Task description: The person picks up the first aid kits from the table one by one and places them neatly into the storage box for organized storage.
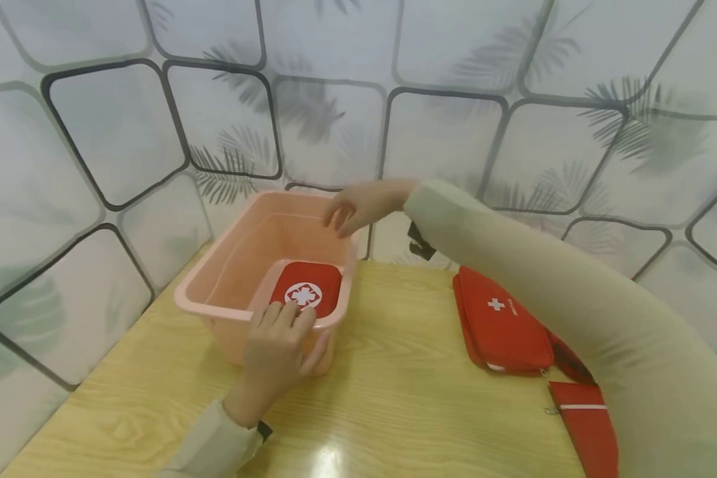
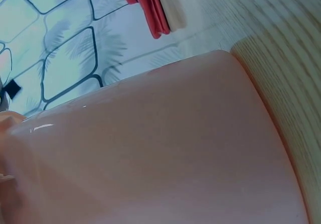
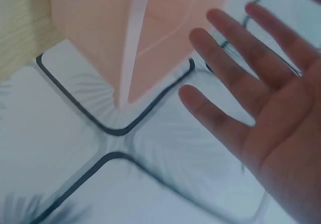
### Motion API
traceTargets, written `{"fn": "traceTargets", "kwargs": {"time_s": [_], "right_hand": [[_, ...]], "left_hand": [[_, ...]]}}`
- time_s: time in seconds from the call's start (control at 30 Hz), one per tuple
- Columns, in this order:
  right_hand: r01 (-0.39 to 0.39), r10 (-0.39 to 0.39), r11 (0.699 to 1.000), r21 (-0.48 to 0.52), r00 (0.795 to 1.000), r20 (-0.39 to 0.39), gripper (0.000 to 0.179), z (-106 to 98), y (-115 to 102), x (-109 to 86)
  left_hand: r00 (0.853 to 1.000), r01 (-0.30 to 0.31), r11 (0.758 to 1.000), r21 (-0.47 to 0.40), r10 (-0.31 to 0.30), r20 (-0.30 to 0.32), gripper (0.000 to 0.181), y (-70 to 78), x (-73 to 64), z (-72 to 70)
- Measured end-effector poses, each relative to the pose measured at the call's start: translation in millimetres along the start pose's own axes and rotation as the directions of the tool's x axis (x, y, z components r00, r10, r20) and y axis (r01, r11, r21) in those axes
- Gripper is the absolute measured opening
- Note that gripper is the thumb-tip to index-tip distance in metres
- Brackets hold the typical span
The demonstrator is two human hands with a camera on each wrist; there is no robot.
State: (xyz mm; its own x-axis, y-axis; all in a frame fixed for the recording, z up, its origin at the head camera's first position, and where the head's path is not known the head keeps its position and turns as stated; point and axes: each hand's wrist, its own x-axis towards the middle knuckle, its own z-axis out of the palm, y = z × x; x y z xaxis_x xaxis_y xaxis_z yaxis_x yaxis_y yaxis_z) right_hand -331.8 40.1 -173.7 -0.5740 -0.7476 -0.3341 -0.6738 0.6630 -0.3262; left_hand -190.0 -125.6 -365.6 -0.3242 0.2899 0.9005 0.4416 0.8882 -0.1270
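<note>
A pink plastic tub (image 1: 221, 310) stands on the table, and a red pouch (image 1: 295, 271) with a white emblem lies flat on its bottom. My left hand (image 1: 277, 345) grips the near rim of the tub, fingers over the edge and thumb outside. In the left wrist view the tub's outer wall (image 2: 160, 148) fills most of the picture. Above the far right corner hovers my right hand (image 1: 364, 206), holding nothing. The right wrist view shows that hand (image 3: 271, 88) with its fingers spread, apart from the tub's rim (image 3: 134, 38).
A red first aid bag (image 1: 502, 325) with a white cross lies to the right on the wooden table (image 1: 406, 385). Nearer me is another red pouch (image 1: 585, 425) with a white stripe, partly behind my right sleeve (image 1: 573, 305). A patterned wall (image 1: 442, 146) stands behind the tub.
</note>
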Motion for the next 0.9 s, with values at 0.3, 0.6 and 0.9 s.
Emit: {"fn": "traceTargets", "kwargs": {"time_s": [0.3,0.6,0.9], "right_hand": [[0.009,0.193,0.859,0.511,0.920,-0.340,0.044,13.2,82.7,-93.6],[-0.010,0.416,0.342,0.940,0.898,-0.142,0.042,83.6,186.5,-161.5],[-0.356,0.570,0.190,0.915,0.799,0.193,0.087,135.3,216.8,-182.1]], "left_hand": [[0.999,0.005,1.000,-0.014,-0.006,-0.033,0.045,1.0,0.0,2.2],[0.998,-0.008,1.000,-0.011,0.007,-0.055,0.044,-0.2,1.7,1.8],[0.999,-0.010,1.000,-0.010,0.010,-0.046,0.044,0.7,0.3,2.8]]}}
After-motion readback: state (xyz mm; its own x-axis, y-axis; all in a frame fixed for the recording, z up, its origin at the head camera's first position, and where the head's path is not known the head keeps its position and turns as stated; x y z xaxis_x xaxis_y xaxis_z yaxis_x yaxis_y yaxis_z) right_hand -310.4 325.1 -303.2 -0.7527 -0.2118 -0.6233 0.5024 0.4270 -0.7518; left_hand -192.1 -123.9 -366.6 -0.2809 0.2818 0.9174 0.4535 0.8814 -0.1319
